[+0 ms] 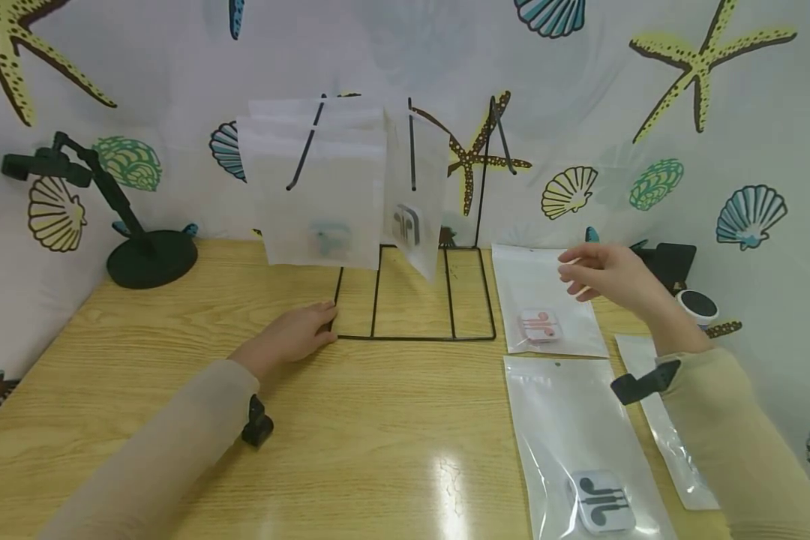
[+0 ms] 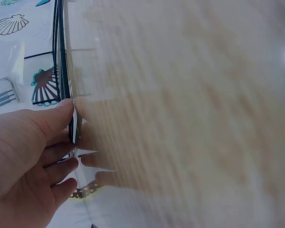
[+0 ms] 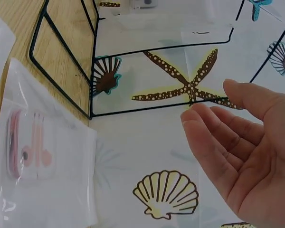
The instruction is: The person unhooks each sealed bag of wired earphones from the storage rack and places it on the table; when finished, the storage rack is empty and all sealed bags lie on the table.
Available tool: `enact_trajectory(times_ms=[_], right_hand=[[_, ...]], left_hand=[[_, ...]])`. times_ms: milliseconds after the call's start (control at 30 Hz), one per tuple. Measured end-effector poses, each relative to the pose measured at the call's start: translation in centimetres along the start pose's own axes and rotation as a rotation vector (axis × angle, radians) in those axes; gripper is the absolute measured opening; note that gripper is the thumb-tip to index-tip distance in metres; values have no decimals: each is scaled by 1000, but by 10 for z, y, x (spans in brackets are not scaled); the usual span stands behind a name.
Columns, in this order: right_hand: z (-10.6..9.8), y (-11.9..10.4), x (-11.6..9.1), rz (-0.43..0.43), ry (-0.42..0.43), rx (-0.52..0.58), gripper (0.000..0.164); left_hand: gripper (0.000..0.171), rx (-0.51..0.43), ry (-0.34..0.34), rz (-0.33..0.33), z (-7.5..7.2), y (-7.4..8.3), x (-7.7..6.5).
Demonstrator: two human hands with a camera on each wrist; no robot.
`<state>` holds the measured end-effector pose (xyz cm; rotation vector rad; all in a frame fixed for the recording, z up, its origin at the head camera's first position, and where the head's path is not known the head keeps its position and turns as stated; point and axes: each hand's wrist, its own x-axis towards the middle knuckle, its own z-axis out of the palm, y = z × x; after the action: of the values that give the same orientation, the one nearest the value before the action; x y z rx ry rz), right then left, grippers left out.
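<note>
A black wire display rack [image 1: 415,338] stands on the wooden table, with white bags [image 1: 337,217] hung from its left hook and one clear-fronted bag [image 1: 412,217] from the middle hook. My left hand [image 1: 293,335] holds the left front corner of its base; the left wrist view shows thumb and fingers [image 2: 61,111] at the wire. Over the upper part of a white bag with pink earphones [image 1: 540,325] hovers my right hand [image 1: 604,276], its fingers loosely bent and nothing between them. The rack's right hook [image 1: 502,139] carries no bag.
A larger bag with dark earphones [image 1: 601,499] lies at the front right, and another white bag [image 1: 675,435] is partly under the right sleeve. A black stand [image 1: 151,259] is at the back left. Behind the right wrist are a dark object [image 1: 675,262] and a white round one [image 1: 698,306].
</note>
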<state>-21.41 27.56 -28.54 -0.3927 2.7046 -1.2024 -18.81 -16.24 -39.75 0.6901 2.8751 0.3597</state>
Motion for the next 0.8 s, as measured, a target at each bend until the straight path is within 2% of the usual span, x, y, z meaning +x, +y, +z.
enact_trajectory(times_ms=[167,333,800], right_hand=[[17,-18,23,-66,34,45,40],[33,-38,43,-92,65,69,38],[65,-84,80,-223,159,138,43]], left_hand=[[54,17,-17,-23,1,-1,2],[54,27,-20,-20,1,-2,2],[53,33,6,3,0,1,0]])
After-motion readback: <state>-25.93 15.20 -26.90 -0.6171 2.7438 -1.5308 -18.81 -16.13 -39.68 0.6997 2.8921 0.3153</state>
